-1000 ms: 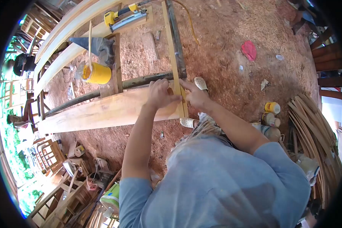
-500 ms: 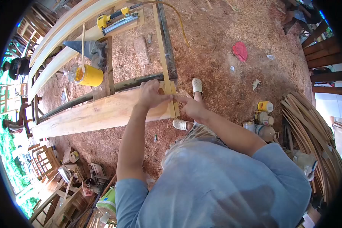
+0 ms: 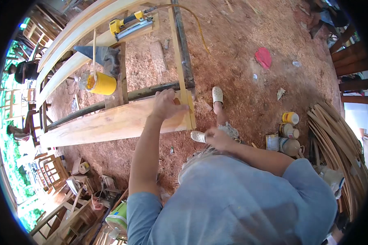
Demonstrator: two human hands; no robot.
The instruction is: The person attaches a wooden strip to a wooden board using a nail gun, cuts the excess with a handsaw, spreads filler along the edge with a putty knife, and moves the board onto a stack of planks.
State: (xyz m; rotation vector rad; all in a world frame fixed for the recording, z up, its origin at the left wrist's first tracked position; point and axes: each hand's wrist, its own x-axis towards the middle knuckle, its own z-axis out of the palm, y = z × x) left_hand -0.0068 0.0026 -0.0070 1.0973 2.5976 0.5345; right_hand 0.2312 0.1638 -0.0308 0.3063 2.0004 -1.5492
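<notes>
A narrow yellowish wooden strip [image 3: 178, 53] is laid across one end of a long pale wooden board [image 3: 110, 120]; any fastening cannot be confirmed. The left hand [image 3: 166, 107] is rested there, thumb and fingers apart; the right hand's [image 3: 221, 139] grip cannot be judged. Past that edge, brown shavings-strewn floor [image 3: 245, 98] is exposed.

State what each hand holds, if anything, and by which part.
Left hand: at the end of the wide board, thumb at the light strip; a firm grip cannot be told. Right hand: cannot be told.
</notes>
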